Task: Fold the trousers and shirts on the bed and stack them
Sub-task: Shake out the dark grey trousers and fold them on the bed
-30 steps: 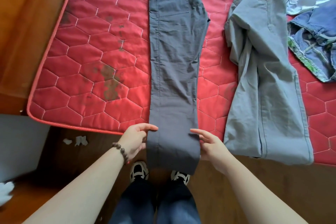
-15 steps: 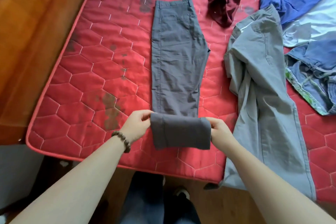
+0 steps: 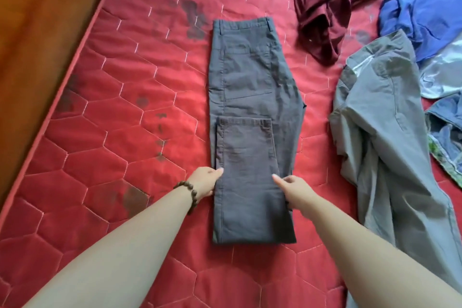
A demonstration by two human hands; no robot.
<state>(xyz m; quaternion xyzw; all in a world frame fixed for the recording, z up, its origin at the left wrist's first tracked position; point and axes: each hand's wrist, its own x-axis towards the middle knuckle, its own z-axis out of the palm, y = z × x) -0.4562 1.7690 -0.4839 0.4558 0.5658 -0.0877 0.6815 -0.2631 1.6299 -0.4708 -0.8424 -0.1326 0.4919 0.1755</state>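
Dark grey trousers (image 3: 250,77) lie lengthwise on the red quilted mattress (image 3: 120,112), waistband far from me. Their leg ends are folded up over the thigh part, with the hems across the middle. My left hand (image 3: 205,181), with a bead bracelet on its wrist, pinches the left edge of the folded-over layer, thumb on top. On the right edge, my right hand (image 3: 292,187) grips the same way. Light grey trousers (image 3: 380,132) lie unfolded to the right. A crumpled maroon shirt (image 3: 325,7) sits at the far right of the waistband.
A blue garment (image 3: 430,2) and a pale one are heaped at the top right, with denim (image 3: 445,127) at the right edge. A wooden surface (image 3: 37,20) runs along the mattress's left side. Dark stains mark the red cover.
Both hands carried the leg ends from the bed's near edge up onto the thighs. The hems now lie flat across the middle, and the trousers are half their earlier length.
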